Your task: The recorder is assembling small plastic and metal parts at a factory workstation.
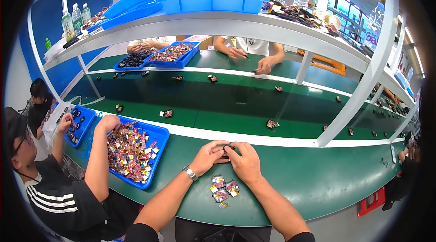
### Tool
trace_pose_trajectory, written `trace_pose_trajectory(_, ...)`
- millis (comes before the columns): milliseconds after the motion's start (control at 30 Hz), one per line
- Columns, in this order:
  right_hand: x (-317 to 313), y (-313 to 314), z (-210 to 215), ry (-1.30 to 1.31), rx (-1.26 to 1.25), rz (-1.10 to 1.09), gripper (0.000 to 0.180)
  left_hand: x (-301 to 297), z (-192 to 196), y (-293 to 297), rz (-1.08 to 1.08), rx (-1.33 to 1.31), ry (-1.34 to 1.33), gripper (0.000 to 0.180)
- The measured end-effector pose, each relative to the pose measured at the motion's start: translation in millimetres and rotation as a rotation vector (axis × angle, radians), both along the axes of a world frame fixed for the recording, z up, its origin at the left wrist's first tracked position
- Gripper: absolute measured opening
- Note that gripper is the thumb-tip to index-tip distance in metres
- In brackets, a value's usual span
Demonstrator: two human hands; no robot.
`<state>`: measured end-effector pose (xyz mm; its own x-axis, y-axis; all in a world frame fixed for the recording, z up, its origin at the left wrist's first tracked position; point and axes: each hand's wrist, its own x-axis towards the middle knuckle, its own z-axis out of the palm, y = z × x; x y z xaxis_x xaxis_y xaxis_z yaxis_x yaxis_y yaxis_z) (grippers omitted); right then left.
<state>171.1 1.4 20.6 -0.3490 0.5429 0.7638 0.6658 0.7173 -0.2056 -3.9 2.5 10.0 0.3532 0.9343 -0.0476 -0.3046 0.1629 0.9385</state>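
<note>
My left hand point(207, 158) and my right hand point(246, 162) meet above the green table, fingers closed around a small dark casing point(225, 151). Fingers cover most of this casing, so its inside is hard to make out. Just below my hands, three small black casings point(220, 195) lie close together, with red circuit boards and silvery, yellow-edged battery cells showing in them. A loose battery cell point(222, 205) rests beside them, nearer the table edge. My left wrist wears a metal watch point(190, 173).
To the left, a blue tray point(159, 162) heaped with red boards and cells stands by a co-worker's arm point(96, 169). Beyond a white rail point(236, 138), scattered casings point(272, 124) lie on a green belt. A white post point(347, 101) rises at right, under a shelf point(218, 20).
</note>
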Motion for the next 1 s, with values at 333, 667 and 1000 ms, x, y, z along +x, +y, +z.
trace_pose_trajectory(333,0,1,-5,-0.113,0.055,-0.002,0.026,0,-8,2,0.029,0.017,-0.028,0.028)
trace_pose_trajectory(667,13,9,8,-0.018,-0.153,0.166,0.022,-1,-10,1,-0.021,0.008,0.013,0.028)
trace_pose_trajectory(1000,17,10,4,0.045,-0.301,0.212,0.015,-2,-7,2,-0.024,0.011,0.017,0.029)
